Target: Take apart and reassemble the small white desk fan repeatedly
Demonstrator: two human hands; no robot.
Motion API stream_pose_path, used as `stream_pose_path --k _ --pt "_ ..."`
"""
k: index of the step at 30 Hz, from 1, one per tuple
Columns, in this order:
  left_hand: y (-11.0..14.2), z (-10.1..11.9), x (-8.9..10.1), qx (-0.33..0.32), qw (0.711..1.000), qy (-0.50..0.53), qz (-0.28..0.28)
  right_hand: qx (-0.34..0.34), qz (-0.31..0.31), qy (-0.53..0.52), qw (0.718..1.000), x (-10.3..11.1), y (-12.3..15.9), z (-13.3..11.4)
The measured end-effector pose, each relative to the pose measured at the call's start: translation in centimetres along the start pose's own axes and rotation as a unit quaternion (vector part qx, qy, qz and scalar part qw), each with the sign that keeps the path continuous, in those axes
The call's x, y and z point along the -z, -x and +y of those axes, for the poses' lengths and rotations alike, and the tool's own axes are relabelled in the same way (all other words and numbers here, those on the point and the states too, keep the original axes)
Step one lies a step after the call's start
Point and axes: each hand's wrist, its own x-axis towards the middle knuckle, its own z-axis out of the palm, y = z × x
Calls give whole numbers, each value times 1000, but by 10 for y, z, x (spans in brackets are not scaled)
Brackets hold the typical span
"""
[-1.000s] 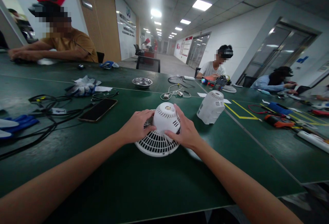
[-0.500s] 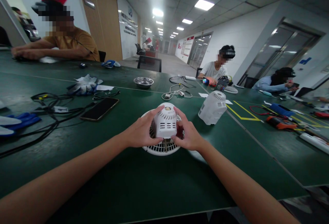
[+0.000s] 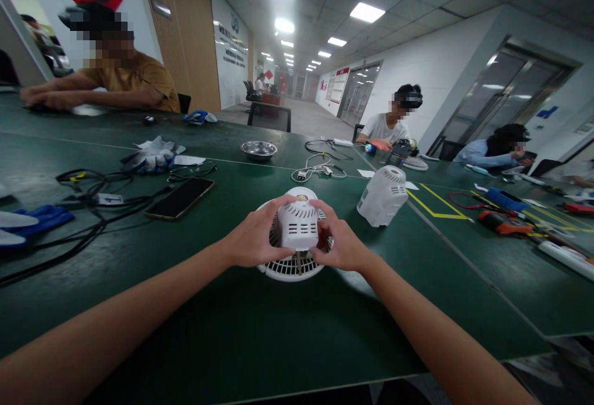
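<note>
A white fan motor housing (image 3: 297, 224) sits on top of a round white fan grille (image 3: 290, 267) in the middle of the green table (image 3: 260, 330). My left hand (image 3: 254, 239) grips the housing from the left, fingers curled round it. My right hand (image 3: 338, 245) holds its right side, thumb and fingers pressed on. A short shaft shows below the housing, just above the grille. A second white housing (image 3: 383, 195) lies tilted to the right, untouched.
A black phone (image 3: 179, 198), tangled black cables (image 3: 93, 197), work gloves (image 3: 152, 155), a metal bowl (image 3: 258, 149) and a white cable (image 3: 318, 169) lie farther back. Tools (image 3: 503, 222) lie at the right. Other people sit at the table's far side.
The housing has been lifted and tilted up off the grille, so its side vents and shaft now face me. My hands have shifted closer in round it.
</note>
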Motion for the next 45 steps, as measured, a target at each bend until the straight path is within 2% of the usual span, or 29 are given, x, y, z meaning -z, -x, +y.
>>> stream_pose_path --k 4,8,12,15,18,20,23,25,26,28,30,32,34,37,39,41,43,45 --pt "1 5 3 0 1000 0 -9 0 -2 8 1000 1 0 1" --pt "0 4 -5 1 1000 -20 9 7 6 17 1000 -1 0 1" --pt "0 -3 -13 39 995 -73 48 9 78 86 993 -11 -4 2" --pt "0 -10 -10 31 996 -75 40 -13 134 98 986 -18 -8 6" --pt "0 -22 -5 32 998 -48 39 -18 150 95 984 -16 -9 14" --pt "0 -33 -5 74 993 -53 75 -33 163 87 982 -12 -9 22" --pt "0 -54 -8 182 972 -94 116 -61 164 55 983 -7 -8 33" --pt "1 -64 -9 266 956 -68 102 -63 148 30 986 -6 -7 39" --pt "1 -67 -8 286 954 -45 84 -63 142 19 988 -6 -7 40" --pt "3 -68 -5 296 953 21 62 -71 143 -4 987 -6 -6 42" --pt "5 -65 0 279 952 86 88 -87 157 -39 983 -6 -6 42" --pt "6 -60 5 234 953 137 135 -105 185 -108 971 -6 -7 41" --pt "5 -57 10 166 955 158 187 -124 215 -209 946 -7 -8 39" --pt "2 -53 11 104 956 113 248 -148 217 -352 898 -8 -9 32" --pt "1 -52 8 118 956 90 253 -175 164 -421 875 -11 -9 28" --pt "0 -50 3 165 950 148 221 -206 98 -470 853 -14 -9 25" --pt "0 -50 -3 216 925 251 187 -224 61 -493 838 -17 -9 25" --pt "0 -50 -6 254 898 316 173 -220 54 -484 845 -21 -10 28"
